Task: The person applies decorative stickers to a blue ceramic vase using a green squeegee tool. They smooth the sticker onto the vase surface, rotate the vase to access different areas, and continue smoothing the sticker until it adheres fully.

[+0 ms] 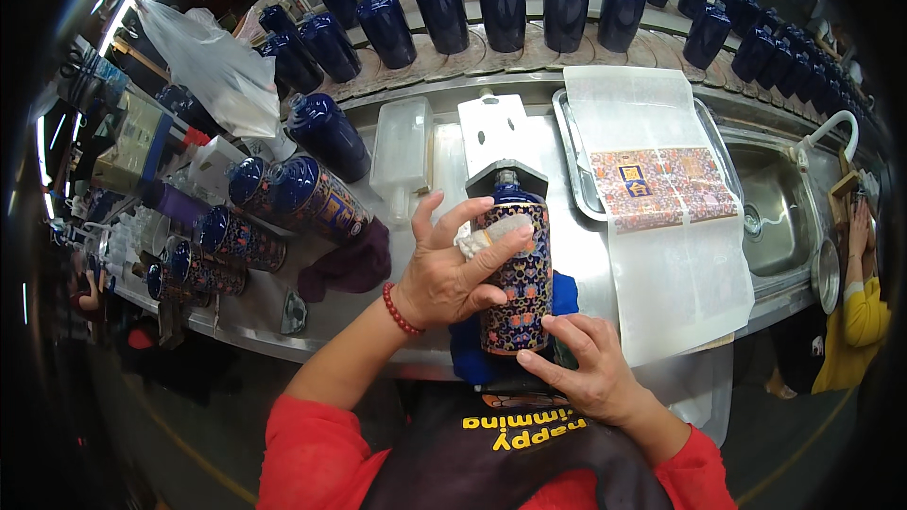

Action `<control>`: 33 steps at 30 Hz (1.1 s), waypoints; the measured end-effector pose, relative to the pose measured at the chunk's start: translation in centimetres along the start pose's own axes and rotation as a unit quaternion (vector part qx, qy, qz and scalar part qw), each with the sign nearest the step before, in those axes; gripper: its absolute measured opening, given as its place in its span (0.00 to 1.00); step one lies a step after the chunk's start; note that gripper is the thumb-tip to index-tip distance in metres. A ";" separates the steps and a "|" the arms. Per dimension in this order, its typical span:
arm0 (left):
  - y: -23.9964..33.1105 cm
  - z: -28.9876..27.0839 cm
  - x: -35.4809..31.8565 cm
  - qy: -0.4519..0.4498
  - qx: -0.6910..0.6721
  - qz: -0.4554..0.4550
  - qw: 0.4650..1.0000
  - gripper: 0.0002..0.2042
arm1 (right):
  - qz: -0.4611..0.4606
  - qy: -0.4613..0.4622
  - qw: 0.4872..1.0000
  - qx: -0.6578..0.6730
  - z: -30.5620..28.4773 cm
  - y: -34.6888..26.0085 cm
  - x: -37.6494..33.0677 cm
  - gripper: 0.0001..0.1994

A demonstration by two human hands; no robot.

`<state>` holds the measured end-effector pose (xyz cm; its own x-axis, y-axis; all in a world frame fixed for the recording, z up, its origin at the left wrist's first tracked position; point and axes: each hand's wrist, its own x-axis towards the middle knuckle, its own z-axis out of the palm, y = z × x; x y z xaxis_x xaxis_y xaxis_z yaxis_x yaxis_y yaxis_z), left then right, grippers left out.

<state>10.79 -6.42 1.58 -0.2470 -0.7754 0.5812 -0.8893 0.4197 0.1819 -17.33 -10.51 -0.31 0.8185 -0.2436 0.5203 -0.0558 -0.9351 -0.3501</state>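
A dark blue bottle (pixel 518 276) with a patterned label lies lengthwise in front of me, its neck resting in a grey notched holder (pixel 505 175). My left hand (pixel 452 269) presses a small whitish pad (pixel 493 233) against the label on the bottle's upper side, fingers spread. My right hand (pixel 586 365) grips the bottle's base from below right. A blue cloth (pixel 565 295) lies under the bottle.
Labelled bottles (pixel 316 198) lie at the left beside a dark purple cloth (pixel 354 263). A metal tray (pixel 576 184) with white sheets and patterned labels (pixel 661 187) sits right, a sink (pixel 775 208) beyond. Plain blue bottles (pixel 503 5) line the far conveyor. Another person's yellow sleeve (pixel 864 312) is far right.
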 end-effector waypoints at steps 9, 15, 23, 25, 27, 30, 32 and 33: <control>-1.6 0.9 0.9 0.096 -0.129 -0.110 0.981 0.22 | 0.005 -0.014 1.000 0.025 -0.4 0.2 0.1 0.25; -1.2 1.7 0.4 0.108 -0.126 -0.133 0.977 0.18 | 0.007 -0.027 0.999 0.041 -0.6 0.3 0.2 0.25; -0.3 1.8 -0.8 0.113 -0.063 -0.108 0.986 0.18 | 0.151 0.019 0.982 0.110 -2.3 4.0 6.0 0.28; -0.3 1.7 -0.9 0.106 -0.065 -0.112 0.986 0.18 | 0.152 0.030 0.980 0.121 -1.6 5.4 7.8 0.28; -0.3 1.6 -0.9 0.101 -0.064 -0.111 0.987 0.19 | 0.132 0.018 0.985 0.107 -1.0 6.2 8.9 0.28; -0.4 1.5 -0.8 0.097 -0.058 -0.110 0.987 0.19 | 0.109 0.023 0.989 0.093 -0.4 6.7 9.5 0.27; -0.4 1.5 -0.7 0.101 -0.062 -0.111 0.987 0.19 | 0.091 0.026 0.993 0.077 -0.4 6.8 9.5 0.27; -0.4 1.6 -0.7 0.102 -0.056 -0.110 0.987 0.20 | 0.098 0.027 0.991 0.087 -0.5 6.9 9.5 0.27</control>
<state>10.67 -6.77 -0.18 0.0395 -0.7477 0.6629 -0.8615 0.3106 0.4017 -10.23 -19.35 2.57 0.7702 -0.4339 0.4674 -0.1074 -0.8107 -0.5755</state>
